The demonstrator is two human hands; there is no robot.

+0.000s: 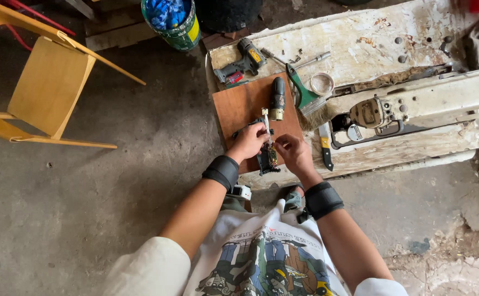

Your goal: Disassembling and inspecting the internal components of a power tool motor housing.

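**Both hands on an opened power-tool body at the counter edge**

We see the left hand (248, 141) closed around the upper part of a dismantled power-tool body (267, 156), dark casing with exposed yellowish innards, which sits on a brown wooden board (239, 107) at the near edge of the worn white counter (360, 44). The right hand (291, 151) pinches together at the tool's right side, fingertips on a small part we can't make out. A thin pale piece sticks up between the hands.

Handling, as we judge it: rigid plastic shell, moderate weight, but open internals look fragile, wiring and contacts easy to snag. Best gripped by the solid casing sides, not the exposed middle.

Nearby: a black cylindrical motor part (277, 97) just above on the board, a cordless drill (239, 64) beyond it, a green-handled brush (305, 96), a small round tin lid (321, 83), a yellow-handled utility knife (325, 145) right of the hands. A wooden chair (42, 82) stands on the floor to the left, a green bucket (173, 22) at top.
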